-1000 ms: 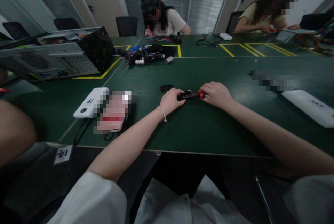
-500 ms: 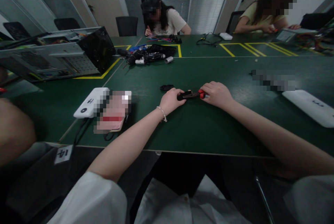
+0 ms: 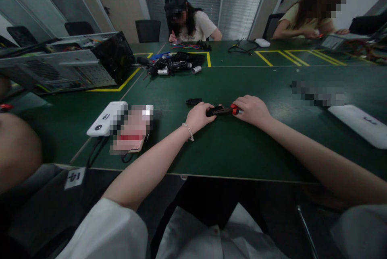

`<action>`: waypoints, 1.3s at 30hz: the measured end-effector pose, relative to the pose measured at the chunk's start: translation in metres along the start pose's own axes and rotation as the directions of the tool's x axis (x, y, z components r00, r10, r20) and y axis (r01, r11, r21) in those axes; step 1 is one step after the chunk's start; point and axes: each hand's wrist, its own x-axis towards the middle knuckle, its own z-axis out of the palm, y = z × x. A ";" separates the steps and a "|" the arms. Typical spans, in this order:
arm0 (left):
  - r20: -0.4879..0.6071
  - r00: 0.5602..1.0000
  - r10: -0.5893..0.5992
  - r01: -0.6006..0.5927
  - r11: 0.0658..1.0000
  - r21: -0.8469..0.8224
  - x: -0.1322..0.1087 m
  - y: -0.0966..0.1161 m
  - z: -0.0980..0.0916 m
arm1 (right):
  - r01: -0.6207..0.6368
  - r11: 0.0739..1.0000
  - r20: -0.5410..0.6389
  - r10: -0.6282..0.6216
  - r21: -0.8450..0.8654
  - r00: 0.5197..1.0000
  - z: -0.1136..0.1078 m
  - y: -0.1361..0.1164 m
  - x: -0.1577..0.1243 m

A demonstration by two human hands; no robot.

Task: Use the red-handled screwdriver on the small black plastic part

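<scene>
A small black part [image 3: 214, 110] sits in the middle of the green worktop [image 3: 242, 146], between the two hands and low over the surface. It is short, narrow and dark all over, with a pale spot near its right end; finer detail is too small to make out. The left hand [image 3: 198, 114] is closed around its left end, thumb on the near side, fingers curled over the far side. From the right, a pair of pliers [image 3: 225, 110] meets the part, their dark, tapering metal nose lying against its right end; whether the jaws grip it, I cannot tell. The pliers' handles are red, mostly covered by the right hand [image 3: 251, 108], which is wrapped around them with its fingers bent.

Just beyond the left hand lies another black piece [image 3: 193, 101], similarly dark, with an uneven outline. A white power bank [image 3: 105, 120] rests to the left, and a larger white device [image 3: 359, 125] to the right.
</scene>
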 end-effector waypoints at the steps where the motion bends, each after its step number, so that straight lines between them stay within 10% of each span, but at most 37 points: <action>1: 0.000 1.000 0.001 -0.001 1.000 -0.001 0.000 0.000 0.000 | 0.000 1.000 -0.002 0.000 -0.001 1.000 0.000 0.000 0.000; 39: -0.007 1.000 -0.001 0.001 1.000 -0.020 -0.001 0.001 -0.001 | 0.006 1.000 -0.008 -0.006 -0.018 1.000 -0.004 -0.003 -0.001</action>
